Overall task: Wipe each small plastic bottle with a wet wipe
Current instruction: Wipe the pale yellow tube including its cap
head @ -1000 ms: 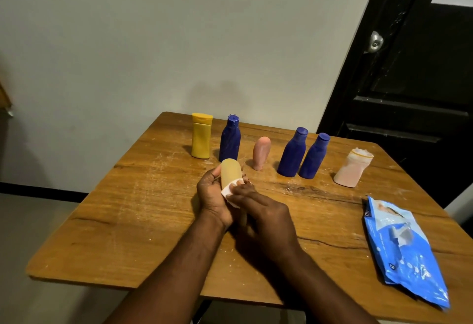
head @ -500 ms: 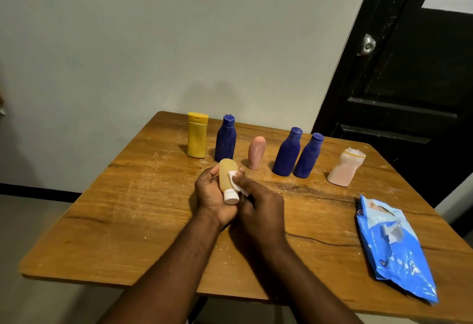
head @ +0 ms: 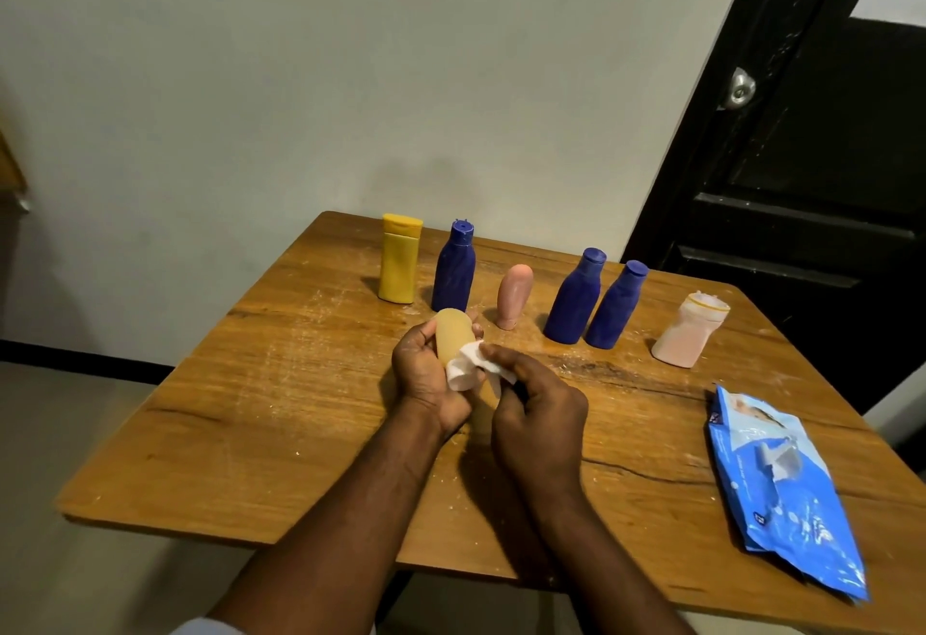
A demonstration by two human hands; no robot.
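Note:
My left hand (head: 426, 379) grips a small tan bottle (head: 451, 336) above the middle of the wooden table (head: 280, 384), its base pointing away from me. My right hand (head: 536, 414) pinches a white wet wipe (head: 466, 366) and presses it against the bottle's lower end, which hides the cap. Behind them stand a yellow bottle (head: 399, 258), a blue bottle (head: 453, 268), a small pink bottle (head: 513, 296), two more blue bottles (head: 573, 298) (head: 616, 306) and a pale pink bottle (head: 689, 331), all in a row.
A blue pack of wet wipes (head: 781, 489) lies at the table's right front edge. A black door (head: 812, 133) stands behind the table on the right, a pale wall on the left.
The wipe has moved down over the bottle's white cap, which showed half a second ago. Both hands stay over the table's middle; the camera has shifted slightly.

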